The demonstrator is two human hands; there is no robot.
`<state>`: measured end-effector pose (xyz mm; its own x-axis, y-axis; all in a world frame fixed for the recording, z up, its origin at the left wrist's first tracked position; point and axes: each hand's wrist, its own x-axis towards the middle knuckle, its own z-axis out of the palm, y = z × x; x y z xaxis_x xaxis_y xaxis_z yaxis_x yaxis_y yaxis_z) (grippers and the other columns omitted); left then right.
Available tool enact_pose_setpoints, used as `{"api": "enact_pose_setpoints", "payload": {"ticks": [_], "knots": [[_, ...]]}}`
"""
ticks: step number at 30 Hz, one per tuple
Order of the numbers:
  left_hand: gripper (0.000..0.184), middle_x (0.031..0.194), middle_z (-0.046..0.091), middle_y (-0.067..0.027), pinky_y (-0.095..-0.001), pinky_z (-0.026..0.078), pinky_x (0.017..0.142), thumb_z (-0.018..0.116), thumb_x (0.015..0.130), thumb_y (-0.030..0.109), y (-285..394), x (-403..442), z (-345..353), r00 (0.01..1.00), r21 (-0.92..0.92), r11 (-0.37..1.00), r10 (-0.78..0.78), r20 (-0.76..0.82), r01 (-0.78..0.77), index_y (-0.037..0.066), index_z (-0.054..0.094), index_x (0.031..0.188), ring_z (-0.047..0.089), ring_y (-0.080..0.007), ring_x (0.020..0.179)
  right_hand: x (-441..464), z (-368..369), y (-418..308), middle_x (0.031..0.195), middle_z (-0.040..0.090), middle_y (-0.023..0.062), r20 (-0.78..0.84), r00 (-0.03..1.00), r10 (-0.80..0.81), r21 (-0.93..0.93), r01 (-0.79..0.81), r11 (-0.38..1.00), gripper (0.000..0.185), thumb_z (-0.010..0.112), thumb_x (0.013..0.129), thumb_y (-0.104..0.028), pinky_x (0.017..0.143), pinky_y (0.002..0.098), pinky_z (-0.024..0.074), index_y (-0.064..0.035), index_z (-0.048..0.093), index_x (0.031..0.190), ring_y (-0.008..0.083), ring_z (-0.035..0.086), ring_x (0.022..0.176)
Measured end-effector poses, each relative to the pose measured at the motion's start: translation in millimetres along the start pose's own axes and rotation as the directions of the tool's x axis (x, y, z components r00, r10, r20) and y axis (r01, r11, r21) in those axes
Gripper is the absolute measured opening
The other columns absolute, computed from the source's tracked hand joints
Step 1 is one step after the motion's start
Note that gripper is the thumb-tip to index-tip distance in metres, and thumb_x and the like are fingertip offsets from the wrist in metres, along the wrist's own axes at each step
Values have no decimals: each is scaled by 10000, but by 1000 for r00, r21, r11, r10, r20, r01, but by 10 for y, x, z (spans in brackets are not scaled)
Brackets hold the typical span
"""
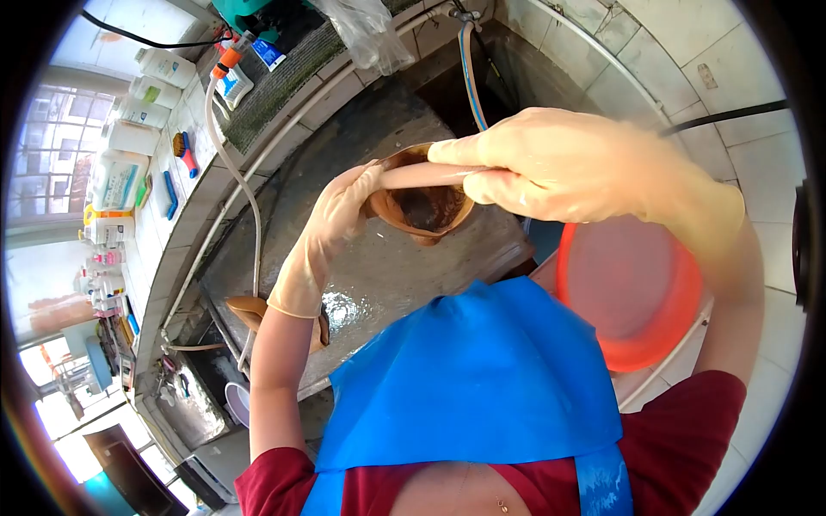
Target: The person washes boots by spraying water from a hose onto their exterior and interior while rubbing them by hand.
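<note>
Both hands wear pale yellow rubber gloves. A wet brown item (pixel 422 211), like a bag or pouch with a dark inside, hangs open over the grey slab, a pinkish-tan band across its top. My left hand (pixel 346 202) is closed on the left end of that band. On the right, my right hand (pixel 533 163) is closed on the band's other end, thumb and fingers pressed round it. The item's lower part hangs free between the hands, its mouth facing up towards me.
Beneath the hands lies a wet grey slab (pixel 361 267). A red basin (pixel 693 288) stands at the right. Another tan item (pixel 247 310) rests at the slab's left edge, near a hose (pixel 255 215). Bottles (pixel 119 179) and brushes (pixel 184 153) line the tiled ledge at the left.
</note>
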<state>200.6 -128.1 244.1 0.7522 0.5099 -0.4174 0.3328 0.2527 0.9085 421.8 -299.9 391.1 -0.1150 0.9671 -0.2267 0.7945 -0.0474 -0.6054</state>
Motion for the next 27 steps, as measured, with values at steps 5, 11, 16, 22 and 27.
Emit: {"api": "enact_pose_setpoints", "payload": {"ticks": [5,11,16,22,27], "knots": [[515,805,599,28,-253,388,546,531,1052,509,-79,-96,-163,996,161,985,-55,-75,67,34,688,1174,512,-64,672,26,-93,-209,889,650,242,208,967,143,107,-168,980,387,538,1029,-174,707,452,478,-20,581,1381,380,620,756],[520,870,656,-22,-255,431,600,524,1059,504,-79,-101,-79,993,238,970,-15,-116,42,19,703,1120,558,-82,739,-48,24,-39,796,617,228,310,951,-1,-65,22,998,379,479,1027,-177,713,468,487,-151,630,1373,382,595,725],[487,1291,660,-131,-291,503,806,604,1047,370,-43,-128,-18,997,243,970,24,-79,-4,-107,653,1127,601,-145,958,-68,-171,-182,780,604,209,418,867,272,-190,-210,959,479,452,1016,-155,726,480,508,-215,537,1484,374,619,739],[464,1173,695,-85,-273,499,889,623,1032,332,12,-126,34,998,282,959,-13,-56,28,-82,649,1239,591,-100,997,128,155,-129,855,658,199,529,831,171,-286,-15,958,456,501,992,-136,743,451,547,-62,530,1441,357,667,775],[446,979,698,-51,-270,485,857,596,1037,332,211,-77,217,999,253,966,45,27,-50,-78,661,1200,586,-93,915,497,670,4,998,712,223,495,839,224,-242,-115,963,405,568,979,-236,828,452,558,70,605,1241,380,699,912]]}}
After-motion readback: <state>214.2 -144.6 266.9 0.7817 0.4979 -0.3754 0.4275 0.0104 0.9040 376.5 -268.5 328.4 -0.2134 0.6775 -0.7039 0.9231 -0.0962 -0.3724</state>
